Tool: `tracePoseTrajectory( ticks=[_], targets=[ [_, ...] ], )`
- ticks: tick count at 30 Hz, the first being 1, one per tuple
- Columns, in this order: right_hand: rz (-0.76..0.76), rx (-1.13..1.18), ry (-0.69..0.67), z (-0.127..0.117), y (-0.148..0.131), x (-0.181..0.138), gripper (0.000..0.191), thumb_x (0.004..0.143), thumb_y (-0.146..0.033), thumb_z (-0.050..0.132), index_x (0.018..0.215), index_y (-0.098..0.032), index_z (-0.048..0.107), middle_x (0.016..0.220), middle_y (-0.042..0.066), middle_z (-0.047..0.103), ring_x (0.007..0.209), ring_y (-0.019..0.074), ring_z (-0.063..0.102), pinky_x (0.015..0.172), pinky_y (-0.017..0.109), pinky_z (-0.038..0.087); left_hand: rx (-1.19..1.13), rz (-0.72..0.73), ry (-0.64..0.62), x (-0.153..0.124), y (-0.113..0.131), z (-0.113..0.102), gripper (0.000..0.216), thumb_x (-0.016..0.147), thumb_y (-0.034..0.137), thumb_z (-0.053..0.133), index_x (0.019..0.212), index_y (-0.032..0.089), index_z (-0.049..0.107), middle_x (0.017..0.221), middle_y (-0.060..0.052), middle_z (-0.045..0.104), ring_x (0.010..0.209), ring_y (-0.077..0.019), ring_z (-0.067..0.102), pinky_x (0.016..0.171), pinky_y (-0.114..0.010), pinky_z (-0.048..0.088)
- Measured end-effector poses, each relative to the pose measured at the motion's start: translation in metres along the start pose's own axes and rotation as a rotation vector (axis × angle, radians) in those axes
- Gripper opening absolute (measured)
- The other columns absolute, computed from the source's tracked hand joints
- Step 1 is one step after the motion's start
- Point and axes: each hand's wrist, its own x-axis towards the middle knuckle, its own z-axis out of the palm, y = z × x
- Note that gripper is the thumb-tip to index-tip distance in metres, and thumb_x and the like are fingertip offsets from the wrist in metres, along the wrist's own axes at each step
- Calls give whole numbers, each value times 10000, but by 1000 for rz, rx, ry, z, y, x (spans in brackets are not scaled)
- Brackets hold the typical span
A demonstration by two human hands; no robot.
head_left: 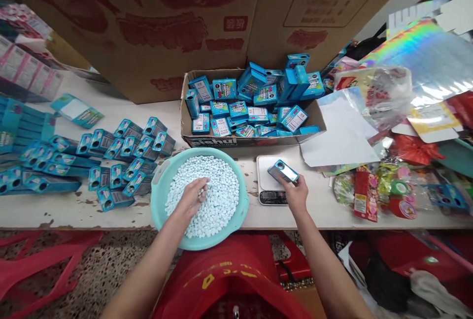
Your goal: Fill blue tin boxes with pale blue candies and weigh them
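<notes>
My left hand (194,197) is in the turquoise basin (158,206), its fingers curled around some of the small pale-blue candies (218,201) that fill it. In my right hand (296,190) is a small blue candy box (284,170), tilted, with a round hole showing at one end. That box is over the white kitchen scale (264,169); whether it touches the scale I cannot tell. The scale's dark display panel faces me.
Behind the basin a cardboard tray (254,141) is heaped with blue candy boxes. More boxes (125,146) stand in rows at left. A large carton (166,28) blocks the back. White paper (342,132) and candy packets (365,193) lie at right.
</notes>
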Motion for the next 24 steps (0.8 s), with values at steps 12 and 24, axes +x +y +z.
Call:
tracePoseTrajectory(
  ticks=[12,24],
  targets=[
    [-671,-114,-358,17,-95,-81,292,755,-303,691,1037,-251,637,939,37,605,889,214,577,792,380,463,-64,-21,-120,-24,13,66,537,754,623,537,804,113,698,704,-56,605,540,-84,512,451,-176,340],
    [-173,268,-486,31,-84,-86,346,665,-364,743,962,-219,640,928,31,636,863,212,594,784,370,478,177,173,-143,-42,15,27,382,780,498,545,867,145,663,882,-77,639,769,-159,582,682,-274,458]
  ],
)
